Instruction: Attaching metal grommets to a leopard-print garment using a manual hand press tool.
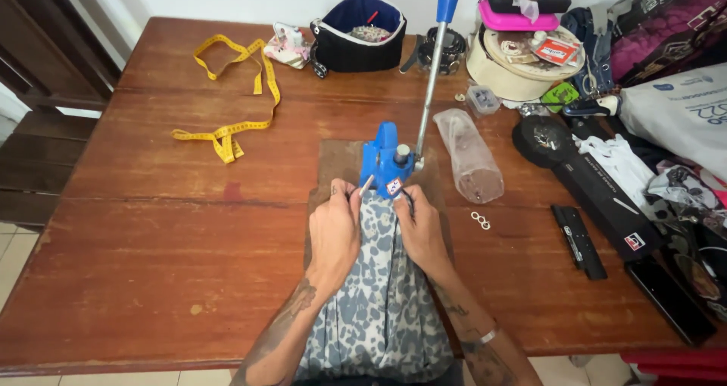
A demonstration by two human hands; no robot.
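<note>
Draped over the table's (136,280) near edge, between your forearms, lies the blue-grey patterned fabric (382,310), running up the middle to the blue hand press (388,161). Your left hand (333,234) rests on the cloth's left side, fingers pinched together on its top edge right at the foot of the press. Your right hand (422,231) lies on the cloth's right side, fingers likewise closed on the fabric edge, just beside the press base. Both hands clamp the same end of the cloth, close together but not touching. The press stands on a dark board (333,162) near the middle of the table, and its long metal lever with a blue grip (438,53) rises tilted toward the far edge. Just right of your right hand lie small metal rings (480,220), and beyond them a clear plastic bag (473,155). A black flat bar (578,240) lies nearer the right edge. Toward the far left corner a yellow tape measure (231,90) sprawls in loops. Along the far edge sit a black open pouch (358,41) and a round cream tin (515,71).
</note>
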